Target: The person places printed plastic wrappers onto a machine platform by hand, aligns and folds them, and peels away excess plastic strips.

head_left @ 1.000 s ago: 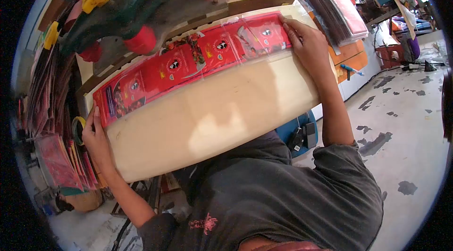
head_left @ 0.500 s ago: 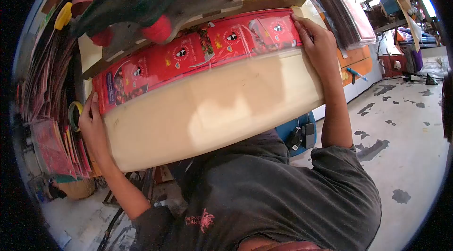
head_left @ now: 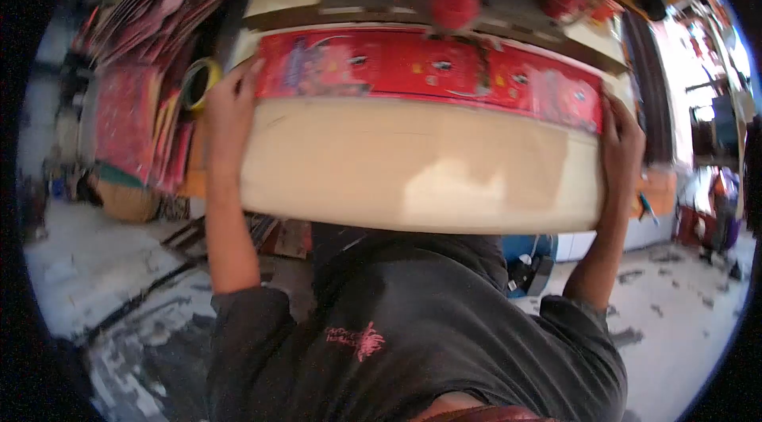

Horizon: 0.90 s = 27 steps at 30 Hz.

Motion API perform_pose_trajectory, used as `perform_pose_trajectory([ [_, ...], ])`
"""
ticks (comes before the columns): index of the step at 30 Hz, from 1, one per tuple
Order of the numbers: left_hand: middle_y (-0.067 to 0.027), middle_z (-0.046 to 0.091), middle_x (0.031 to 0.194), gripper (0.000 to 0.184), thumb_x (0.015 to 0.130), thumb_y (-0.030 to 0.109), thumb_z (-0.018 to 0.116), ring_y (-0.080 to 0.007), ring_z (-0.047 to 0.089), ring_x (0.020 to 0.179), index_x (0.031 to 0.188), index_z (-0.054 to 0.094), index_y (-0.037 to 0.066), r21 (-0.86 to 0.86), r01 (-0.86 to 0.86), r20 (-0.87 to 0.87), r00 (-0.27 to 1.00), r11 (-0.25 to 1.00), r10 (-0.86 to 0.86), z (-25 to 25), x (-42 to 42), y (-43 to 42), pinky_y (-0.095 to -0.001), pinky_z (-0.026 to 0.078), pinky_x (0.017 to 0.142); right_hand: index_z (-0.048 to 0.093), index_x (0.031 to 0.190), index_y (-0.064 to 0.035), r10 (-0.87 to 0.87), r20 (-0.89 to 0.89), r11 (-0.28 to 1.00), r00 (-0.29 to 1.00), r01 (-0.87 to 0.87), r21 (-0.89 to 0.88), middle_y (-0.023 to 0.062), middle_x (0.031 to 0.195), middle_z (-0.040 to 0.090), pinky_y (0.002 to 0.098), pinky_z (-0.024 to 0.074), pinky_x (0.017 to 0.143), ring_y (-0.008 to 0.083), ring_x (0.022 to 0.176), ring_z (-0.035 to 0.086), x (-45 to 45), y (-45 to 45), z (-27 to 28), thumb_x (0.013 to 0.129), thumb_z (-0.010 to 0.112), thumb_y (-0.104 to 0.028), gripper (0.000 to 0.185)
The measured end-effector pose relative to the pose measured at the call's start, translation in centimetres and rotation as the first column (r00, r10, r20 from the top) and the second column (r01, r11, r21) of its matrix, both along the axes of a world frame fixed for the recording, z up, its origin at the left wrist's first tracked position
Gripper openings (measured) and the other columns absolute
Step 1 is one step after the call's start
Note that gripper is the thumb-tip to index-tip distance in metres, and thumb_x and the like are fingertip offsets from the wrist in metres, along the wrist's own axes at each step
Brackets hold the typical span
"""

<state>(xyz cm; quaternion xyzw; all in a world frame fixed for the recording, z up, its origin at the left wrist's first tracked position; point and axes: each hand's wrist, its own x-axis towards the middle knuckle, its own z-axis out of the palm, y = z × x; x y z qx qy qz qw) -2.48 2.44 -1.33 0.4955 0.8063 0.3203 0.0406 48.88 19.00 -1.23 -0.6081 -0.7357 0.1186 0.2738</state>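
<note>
A red printed plastic sheet (head_left: 397,63) with repeated round logos and food pictures lies across the far part of a cream board (head_left: 341,160). At its left end, my left hand (head_left: 232,100) pinches the edge, thumb and fingers closed. My right hand (head_left: 621,132) has its fingers closed at the sheet's right edge, with the wrist beside the board. Just beyond the sheet is a dark green metal machine part with red knobs (head_left: 455,9); its upper portion is cut off by the view. Motion blurs the print and my fingertips.
Stacks of red printed sheets (head_left: 127,120) stand at the left, next to a yellow tape roll (head_left: 200,83). A blue pen (head_left: 648,206) lies at the right on the orange tabletop. Below the board's right side is a blue stool (head_left: 520,251) bearing black adapters.
The view has turned, so the sheet and board now look nearly level instead of slanting up to the right. Both hands remain at the sheet's two ends.
</note>
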Motion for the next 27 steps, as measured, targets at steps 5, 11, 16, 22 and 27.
perform_pose_trajectory([
  [5, -0.0230, 0.073, 0.108, 0.034, 0.103, 0.033, 0.063, -0.0356, 0.073, 0.099, 0.123, 0.074, 0.008, 0.041, -0.018, -0.030, 0.999, 0.999, 0.019, -0.4, -0.2, 0.1, -0.0381, 0.055, 0.086, 0.069, 0.130, -0.0033, 0.064, -0.001, 0.998, 0.998, -0.064, 0.014, 0.0211, 0.120, 0.073, 0.0372, 0.0508, 0.098, 0.0275, 0.115, 0.071, 0.8, 0.4, -0.6, 0.107, 0.057, -0.029, 0.037],
  [11, -0.0228, 0.072, 0.107, 0.033, 0.102, 0.034, 0.062, -0.0399, 0.071, 0.098, 0.123, 0.075, 0.012, 0.066, 0.017, -0.058, 0.998, 0.998, -0.013, -1.1, -0.9, 0.1, -0.0420, 0.055, 0.084, 0.068, 0.131, -0.0025, 0.025, 0.054, 0.999, 0.998, -0.023, -0.032, 0.0195, 0.120, 0.073, 0.0361, 0.0506, 0.097, 0.0244, 0.110, 0.070, 1.5, 1.0, -1.0, 0.108, 0.056, -0.026, 0.035],
  [16, -0.0227, 0.072, 0.106, 0.032, 0.102, 0.033, 0.062, -0.0406, 0.071, 0.098, 0.123, 0.075, 0.011, 0.063, 0.010, -0.050, 0.999, 0.998, -0.007, -0.9, -0.6, 0.1, -0.0439, 0.055, 0.083, 0.068, 0.131, -0.0029, 0.041, 0.033, 0.998, 0.999, -0.039, -0.043, 0.0194, 0.120, 0.073, 0.0358, 0.0506, 0.097, 0.0223, 0.110, 0.070, 2.3, 1.5, -1.6, 0.108, 0.056, -0.026, 0.035],
  [22, -0.0225, 0.072, 0.110, 0.034, 0.103, 0.033, 0.061, -0.0408, 0.070, 0.101, 0.125, 0.074, 0.009, 0.059, 0.013, -0.051, 0.999, 0.998, -0.010, -0.8, -0.4, 0.2, -0.0424, 0.055, 0.086, 0.068, 0.132, -0.0029, 0.039, -0.023, 0.999, 0.999, -0.040, -0.031, 0.0185, 0.121, 0.074, 0.0354, 0.0501, 0.099, 0.0208, 0.113, 0.069, 1.4, 0.9, -1.0, 0.107, 0.056, -0.024, 0.035],
  [27, -0.0221, 0.072, 0.111, 0.037, 0.104, 0.036, 0.060, -0.0409, 0.070, 0.103, 0.125, 0.073, 0.008, 0.041, 0.022, -0.068, 0.998, 0.999, -0.019, -0.5, -0.2, 0.2, -0.0420, 0.055, 0.087, 0.068, 0.131, -0.0027, 0.061, -0.031, 0.998, 0.998, -0.061, -0.021, 0.0178, 0.122, 0.074, 0.0351, 0.0499, 0.101, 0.0211, 0.114, 0.069, 1.7, 0.9, -1.1, 0.107, 0.057, -0.022, 0.034],
])
